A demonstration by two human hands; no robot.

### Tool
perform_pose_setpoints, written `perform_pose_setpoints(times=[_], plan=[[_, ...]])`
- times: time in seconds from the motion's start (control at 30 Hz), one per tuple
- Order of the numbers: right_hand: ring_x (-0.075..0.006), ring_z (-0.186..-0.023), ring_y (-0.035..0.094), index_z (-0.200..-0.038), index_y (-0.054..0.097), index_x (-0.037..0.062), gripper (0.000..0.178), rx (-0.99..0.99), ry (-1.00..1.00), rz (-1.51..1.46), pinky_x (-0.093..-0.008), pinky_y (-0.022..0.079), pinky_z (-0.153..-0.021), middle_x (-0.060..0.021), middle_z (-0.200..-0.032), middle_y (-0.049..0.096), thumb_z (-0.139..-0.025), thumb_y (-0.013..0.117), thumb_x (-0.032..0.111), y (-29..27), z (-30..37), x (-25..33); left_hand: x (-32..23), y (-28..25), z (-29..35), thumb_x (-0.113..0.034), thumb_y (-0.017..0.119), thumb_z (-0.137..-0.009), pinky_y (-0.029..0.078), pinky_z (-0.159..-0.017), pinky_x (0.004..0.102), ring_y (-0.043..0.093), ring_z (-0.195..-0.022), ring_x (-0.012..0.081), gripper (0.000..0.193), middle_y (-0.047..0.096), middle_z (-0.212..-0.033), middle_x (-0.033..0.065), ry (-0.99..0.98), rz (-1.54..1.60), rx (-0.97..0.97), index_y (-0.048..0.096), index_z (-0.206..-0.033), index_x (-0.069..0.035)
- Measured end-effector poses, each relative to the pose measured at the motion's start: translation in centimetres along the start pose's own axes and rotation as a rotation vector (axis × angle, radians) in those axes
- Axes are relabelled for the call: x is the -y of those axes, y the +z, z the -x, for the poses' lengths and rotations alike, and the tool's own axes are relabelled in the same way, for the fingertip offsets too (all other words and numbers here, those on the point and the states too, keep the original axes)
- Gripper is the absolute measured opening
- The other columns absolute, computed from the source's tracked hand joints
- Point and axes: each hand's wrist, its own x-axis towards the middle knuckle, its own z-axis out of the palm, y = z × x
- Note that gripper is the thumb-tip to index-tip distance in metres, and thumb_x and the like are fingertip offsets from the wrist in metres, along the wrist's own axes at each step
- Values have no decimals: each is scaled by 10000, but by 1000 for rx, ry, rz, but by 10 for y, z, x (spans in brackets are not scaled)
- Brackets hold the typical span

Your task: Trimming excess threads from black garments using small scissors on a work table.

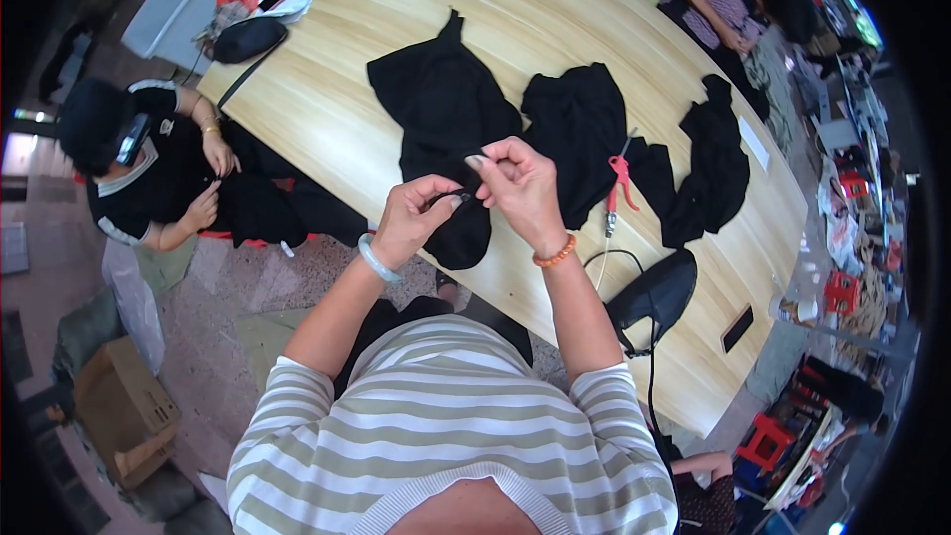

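Above the near edge of the wooden table, both my hands are close together over a piece of black cloth (461, 238). My left hand (408, 220) pinches a dark edge of that cloth between thumb and fingers. Just right of it, my right hand (523, 188) is closed, thumb against the fingers; whatever is between them is too small to make out. A larger black cloth piece (441, 89) lies spread beyond my hands. To its right rest a second black cloth (580, 124) and a third (718, 173). The red-handled tool (620, 173), with a slim metal nozzle and thin hose, lies between those two.
A black bag (659, 289) with a strap and a dark phone (738, 329) lie at the table's right. At left, a co-worker (149, 149) handles black cloth; another person (718, 0) sits at the far right. A cardboard box (124, 416) stands on the floor.
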Motion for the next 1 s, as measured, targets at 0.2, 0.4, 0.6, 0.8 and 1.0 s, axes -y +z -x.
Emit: perform_pose_setpoints(times=[0.2,0.4,0.6,0.8,1.0], plan=[[-285,-687,610,-823,608,65,76,-240,-579,703,-362,507,-562,-100,-822,580,-801,675,94,-12,12,-14,3,20,-8,-36,653,-864,472,-729,225,564,-830,76,138,633,-884,10,117,-239,21,640,-989,21],[-277,-651,606,-744,581,23,120,-301,-326,300,-353,489,-571,-116,-762,547,-813,661,79,-26,41,-32,12,37,-18,-24,611,-871,436,-726,221,525,-784,69,100,608,-837,-8,165,-319,32,643,-959,11],[-126,-583,621,-775,574,-19,140,-351,-251,-41,-261,498,-522,-72,-752,543,-892,573,57,-45,67,-47,15,58,-30,3,603,-874,441,-735,232,524,-781,87,40,598,-833,12,258,-470,192,618,-907,20],[-170,-635,576,-811,528,-13,121,-523,-355,79,-311,454,-547,-92,-803,512,-849,625,48,-55,92,-63,35,65,-55,29,588,-873,441,-746,222,527,-789,86,48,592,-851,20,80,-345,376,597,-920,24],[-320,-720,542,-823,483,-12,129,-610,-394,409,-396,428,-624,-140,-812,478,-826,604,31,-69,114,-57,50,80,-76,31,575,-877,404,-667,185,498,-736,48,33,583,-828,-11,-22,-255,530,592,-882,2]])
